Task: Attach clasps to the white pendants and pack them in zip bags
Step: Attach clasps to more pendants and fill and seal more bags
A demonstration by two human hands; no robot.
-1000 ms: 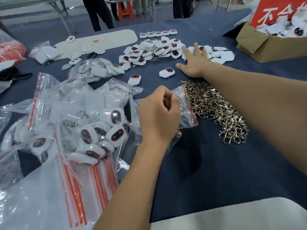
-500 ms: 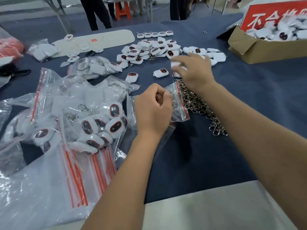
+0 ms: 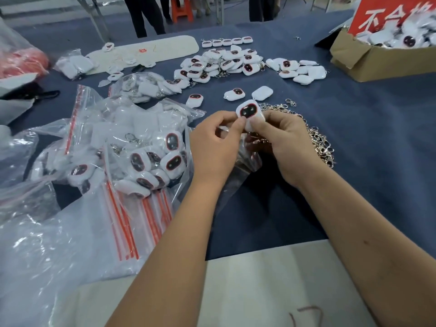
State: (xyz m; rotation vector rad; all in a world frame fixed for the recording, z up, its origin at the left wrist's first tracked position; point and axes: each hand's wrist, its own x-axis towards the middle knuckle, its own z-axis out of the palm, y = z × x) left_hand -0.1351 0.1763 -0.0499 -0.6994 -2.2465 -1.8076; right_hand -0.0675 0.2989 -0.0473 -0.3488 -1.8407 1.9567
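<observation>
Both hands meet over the middle of the desk (image 3: pixel 354 142), which is covered in dark blue cloth. The left hand (image 3: pixel 215 147) and the right hand (image 3: pixel 285 140) are each clamped on the same white pendant (image 3: pixel 249 113), held between thumb and fingertips just above the cloth, its dark red-rimmed face turned up toward the camera. A clear zip bag (image 3: pixel 245 159) lies crumpled under and between the two hands; whether either hand also grips it cannot be told.

Just beyond the right hand lies a heap of metal clasps (image 3: pixel 316 138), spreading away to the right. Two loose pendants (image 3: pixel 234 93) rest on the cloth just behind the held one, and a larger pile of pendants (image 3: pixel 219 64) sits farther back. To the left, filled zip bags (image 3: pixel 146 152) with red seal strips hold more pendants, overlapping one another. A cardboard box (image 3: pixel 377 60) with more white pieces stands at the far right corner, below a red sign (image 3: pixel 387 15).
</observation>
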